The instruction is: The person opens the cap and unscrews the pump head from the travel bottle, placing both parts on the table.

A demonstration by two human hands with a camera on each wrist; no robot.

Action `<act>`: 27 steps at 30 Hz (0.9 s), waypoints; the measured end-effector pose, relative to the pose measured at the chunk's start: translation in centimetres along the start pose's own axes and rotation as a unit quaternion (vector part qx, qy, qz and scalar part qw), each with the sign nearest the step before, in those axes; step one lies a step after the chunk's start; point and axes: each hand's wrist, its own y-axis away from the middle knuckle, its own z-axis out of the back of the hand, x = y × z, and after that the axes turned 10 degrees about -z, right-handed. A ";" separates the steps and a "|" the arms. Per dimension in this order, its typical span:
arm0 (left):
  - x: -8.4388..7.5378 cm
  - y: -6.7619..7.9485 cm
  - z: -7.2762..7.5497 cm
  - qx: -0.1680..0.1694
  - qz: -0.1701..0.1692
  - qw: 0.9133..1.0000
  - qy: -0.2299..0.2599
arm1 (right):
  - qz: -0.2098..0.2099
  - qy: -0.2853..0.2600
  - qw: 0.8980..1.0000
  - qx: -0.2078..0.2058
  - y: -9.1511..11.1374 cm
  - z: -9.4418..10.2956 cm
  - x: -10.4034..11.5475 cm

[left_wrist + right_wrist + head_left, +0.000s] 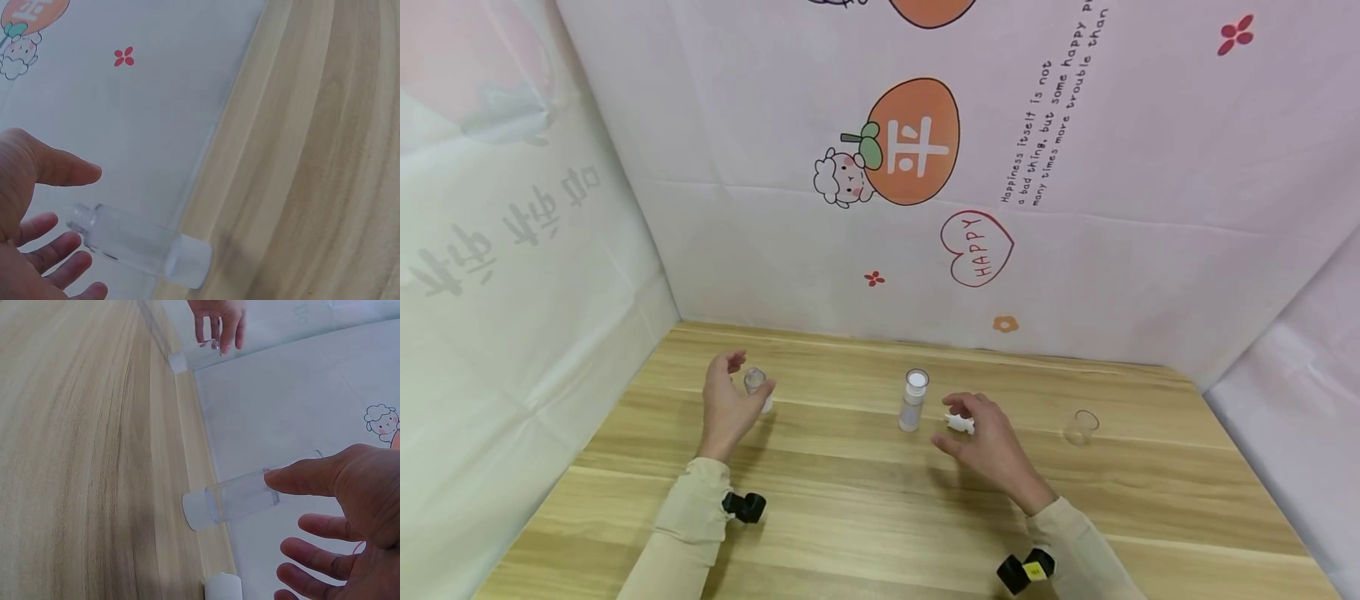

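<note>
At the back left of the table stands a small clear bottle (755, 382) with a white base and a narrow neck. My left hand (728, 407) is beside it, thumb and fingers spread around its neck; the left wrist view shows a gap between the fingers and the bottle (134, 240). A clear cylinder with white parts (912, 402) stands upright near the middle. Just right of it is a white pump-like piece (959, 422), partly behind my right hand (988, 437). The right hand's thumb and fingers are apart, around the white piece, gripping nothing visible.
A clear, open-topped cap (1081, 427) stands on the wood-grain table (850, 508) to the right. Printed cloth walls (760, 267) rise along the back and both sides. A small black device is strapped on each wrist.
</note>
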 end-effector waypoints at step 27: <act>-5.6 1.1 -4.0 0.045 -0.158 0.986 -0.014 | 0.003 -0.032 0.999 0.009 0.0 0.0 -0.1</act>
